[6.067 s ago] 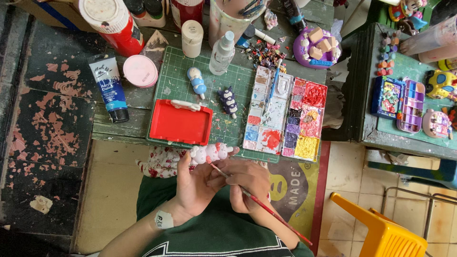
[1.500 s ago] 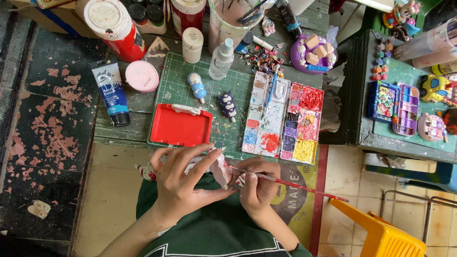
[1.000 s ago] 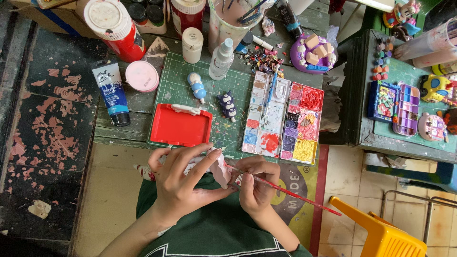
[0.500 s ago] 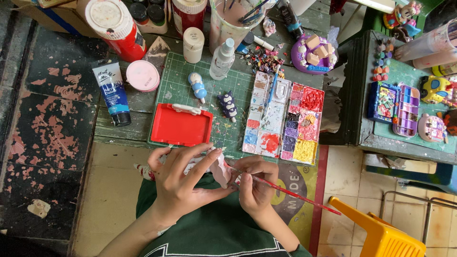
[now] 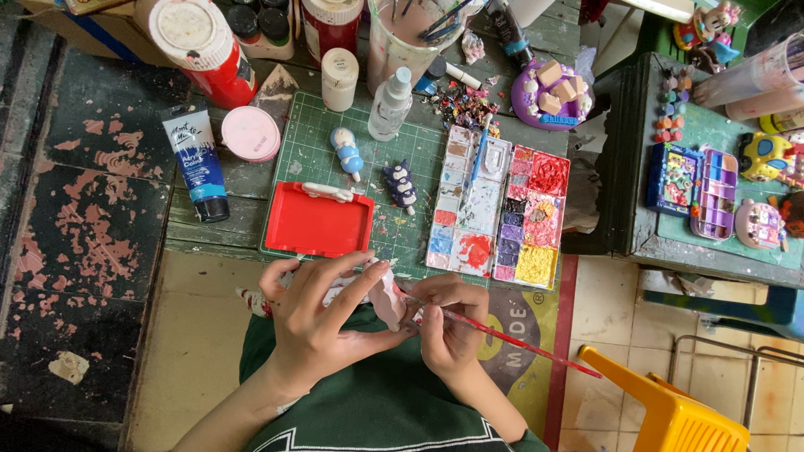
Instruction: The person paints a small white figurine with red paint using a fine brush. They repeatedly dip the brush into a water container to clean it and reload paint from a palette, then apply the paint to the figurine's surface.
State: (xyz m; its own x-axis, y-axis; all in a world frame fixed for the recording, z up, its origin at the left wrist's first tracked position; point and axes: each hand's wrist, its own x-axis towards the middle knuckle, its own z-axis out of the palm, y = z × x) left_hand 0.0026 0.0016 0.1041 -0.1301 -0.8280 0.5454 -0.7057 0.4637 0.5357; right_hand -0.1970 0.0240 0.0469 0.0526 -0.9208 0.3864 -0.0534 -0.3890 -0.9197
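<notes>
I note the left hand (image 5: 322, 322) gripping a small white figurine (image 5: 381, 293) just below the red tray (image 5: 318, 222). The right hand (image 5: 448, 322) pinches a red paintbrush (image 5: 511, 339), tip unchanged at the figurine; painting continues.

The left hand (image 5: 322, 322) covers most of the pale figurine (image 5: 387, 299); its shape and painted detail cannot be read. The paintbrush (image 5: 511, 339) tip is hidden between the figurine and the right hand (image 5: 448, 326). The red-lidded jar (image 5: 205, 46), the brush cup (image 5: 410, 33) and the yellow plastic stool (image 5: 670, 410) are cut off by the frame edges.
</notes>
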